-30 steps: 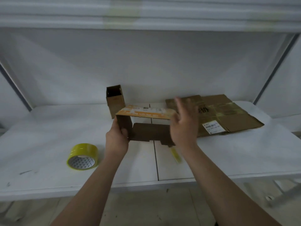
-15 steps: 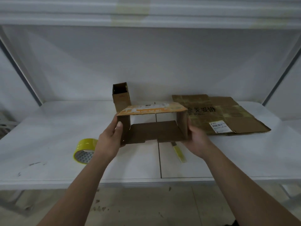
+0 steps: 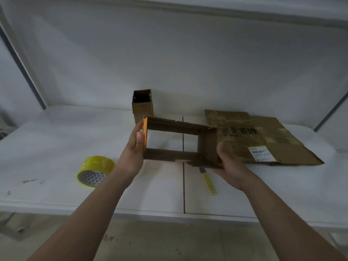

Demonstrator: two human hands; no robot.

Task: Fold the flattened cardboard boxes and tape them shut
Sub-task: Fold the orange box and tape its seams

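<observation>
I hold a small brown cardboard box [image 3: 207, 144] opened into a rectangular tube above the white table [image 3: 56, 140], its open end facing me so I see the table through it. My left hand [image 3: 133, 153] holds its left, orange-printed side, thumb along the edge. My right hand [image 3: 229, 164] grips its lower right corner from beneath. A flattened cardboard box [image 3: 263, 136] with a white barcode label lies on the table to the right. A roll of yellow tape [image 3: 95, 171] lies at the left.
A small upright open cardboard box [image 3: 142, 105] stands at the back against the white wall. A yellow utility knife [image 3: 208, 180] lies on the table under my right hand. The table's front edge runs across below my forearms.
The box has been turned so that its open end faces me and its orange face has gone from the top to the left. My right hand has slid under the lower right corner.
</observation>
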